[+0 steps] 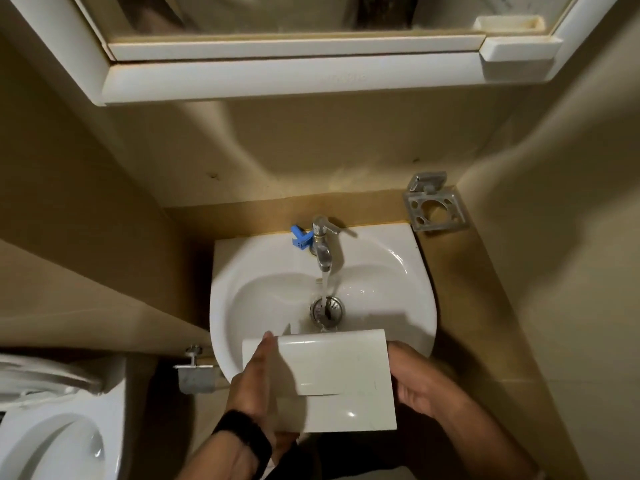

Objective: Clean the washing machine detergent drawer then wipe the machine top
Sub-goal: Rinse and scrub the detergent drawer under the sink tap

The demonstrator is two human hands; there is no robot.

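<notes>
Drawer (pixel 332 375) held over sink (pixel 391 258) front rim, front panel up, just short of running tap (pixel 323 252) stream. Gripped at both ends: left hand (pixel 252 382) fingers flat along side, right hand (pixel 419 382) curled round edge. Rinse barely begun (compartments hidden); machine top not yet wiped.

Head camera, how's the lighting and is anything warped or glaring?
Head view: dim, yellowish light; the wide lens bends the cabinet and walls; small glare spots sit on the sink rim and the detergent drawer front; the left hand throws a dark shadow across the drawer; the faucet stream is sharp enough to see.
</notes>
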